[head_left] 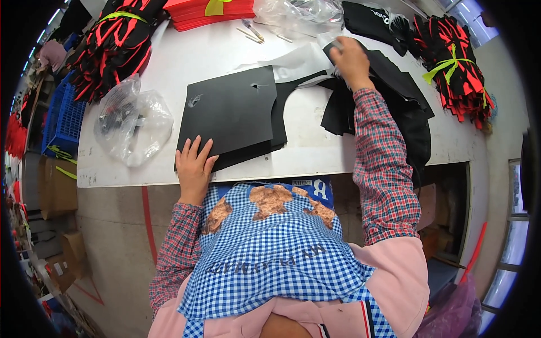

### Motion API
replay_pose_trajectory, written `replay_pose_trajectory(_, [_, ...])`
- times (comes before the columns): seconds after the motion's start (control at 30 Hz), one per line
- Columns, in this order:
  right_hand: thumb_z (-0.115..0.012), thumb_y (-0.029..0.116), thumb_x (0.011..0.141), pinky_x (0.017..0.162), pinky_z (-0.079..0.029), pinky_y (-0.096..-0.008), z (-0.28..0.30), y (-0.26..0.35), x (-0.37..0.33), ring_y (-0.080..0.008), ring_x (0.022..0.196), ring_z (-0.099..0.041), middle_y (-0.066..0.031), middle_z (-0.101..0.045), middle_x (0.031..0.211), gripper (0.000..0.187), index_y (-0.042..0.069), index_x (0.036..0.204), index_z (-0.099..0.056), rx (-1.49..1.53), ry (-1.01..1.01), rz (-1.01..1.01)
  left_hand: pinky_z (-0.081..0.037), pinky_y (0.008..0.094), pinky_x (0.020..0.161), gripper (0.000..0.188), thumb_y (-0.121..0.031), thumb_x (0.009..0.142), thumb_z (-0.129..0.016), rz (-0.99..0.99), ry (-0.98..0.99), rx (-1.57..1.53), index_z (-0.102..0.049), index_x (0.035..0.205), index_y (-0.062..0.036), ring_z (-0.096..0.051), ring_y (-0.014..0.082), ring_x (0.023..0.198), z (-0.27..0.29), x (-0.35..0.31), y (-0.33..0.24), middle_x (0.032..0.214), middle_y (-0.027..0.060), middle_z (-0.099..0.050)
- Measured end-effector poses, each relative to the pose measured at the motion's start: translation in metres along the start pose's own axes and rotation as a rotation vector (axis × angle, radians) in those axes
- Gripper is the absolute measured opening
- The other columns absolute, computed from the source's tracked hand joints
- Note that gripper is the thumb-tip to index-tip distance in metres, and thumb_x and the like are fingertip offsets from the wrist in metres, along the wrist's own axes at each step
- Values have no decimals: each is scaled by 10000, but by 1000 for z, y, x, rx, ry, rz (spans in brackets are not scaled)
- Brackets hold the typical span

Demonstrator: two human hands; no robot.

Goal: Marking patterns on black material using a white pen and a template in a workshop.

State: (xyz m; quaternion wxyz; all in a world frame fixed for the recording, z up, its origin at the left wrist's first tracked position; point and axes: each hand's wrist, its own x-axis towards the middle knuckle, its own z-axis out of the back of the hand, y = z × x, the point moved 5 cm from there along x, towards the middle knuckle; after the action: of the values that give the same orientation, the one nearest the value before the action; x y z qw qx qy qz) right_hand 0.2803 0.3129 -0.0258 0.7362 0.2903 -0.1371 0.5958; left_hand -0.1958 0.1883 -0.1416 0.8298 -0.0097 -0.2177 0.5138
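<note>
My left hand (194, 163) rests flat, fingers spread, on the lower left corner of a black rectangular panel (228, 115). The panel is smooth, with pale chalk-like marks near its upper corners, and lies on more black pieces whose edges show below and to the right. Farther right, my right hand (350, 63) is closed on a black fabric piece (376, 67) at the top of a loose heap. Its fingertips are partly hidden, and a whitish translucent scrap shows beside them. White sheet material (296, 63) lies between the panel and the heap.
A crumpled clear plastic bag (135, 124) lies left of the panel. Black-and-red bundles (121, 48) (453, 70) tied with yellow-green strips stand at both sides of the white table (129, 176). Red stacked sheets (208, 14), pens (252, 31) and clear plastic (298, 14) lie along the back.
</note>
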Motion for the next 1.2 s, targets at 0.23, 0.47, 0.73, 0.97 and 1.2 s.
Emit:
replay_pose_trajectory(0.23, [-765,150,784,877,-563,-445,-39,71,-56,-321,1080,-656,-125,-622,1173,683,114,1410,-494,-243,462,476,-359,505,1150,380,-359,1067,-518,82,-101,-302,-652,1370,-172,-522,342,1353,10,3,9,1417,113,-608])
replay_pose_trajectory(0.47, [-713,189,787,869,-565,-450,-45,75,-55,-338,1042,-677,-150,-648,1112,261,71,1018,-745,-239,650,448,-380,473,1142,361,-317,1057,-549,99,-122,-370,-663,1351,-142,-551,353,1310,12,5,4,1377,128,-626])
replay_pose_trajectory(0.73, [-710,170,836,768,-579,-465,44,39,-53,-374,919,-704,-170,-651,1079,258,38,1057,-729,-345,389,163,-285,579,1168,463,-367,932,-712,-30,-18,-34,-658,1353,-182,-438,346,1405,1,1,-7,1492,106,-521])
replay_pose_trajectory(0.97, [-701,285,910,755,-561,-459,19,82,-136,-360,821,-698,-150,-715,938,233,67,983,-737,290,482,47,-216,638,1175,590,-485,922,-703,102,-40,3,-620,1380,-122,-329,420,1468,6,7,-3,1569,186,-411])
replay_pose_trajectory(1.2, [-757,398,880,664,-527,-429,-33,109,-172,-322,697,-691,-167,-699,744,389,10,858,-731,422,737,-181,-230,654,1159,661,-519,922,-694,144,66,41,-555,1464,-169,-282,487,1470,-3,4,-4,1593,196,-366])
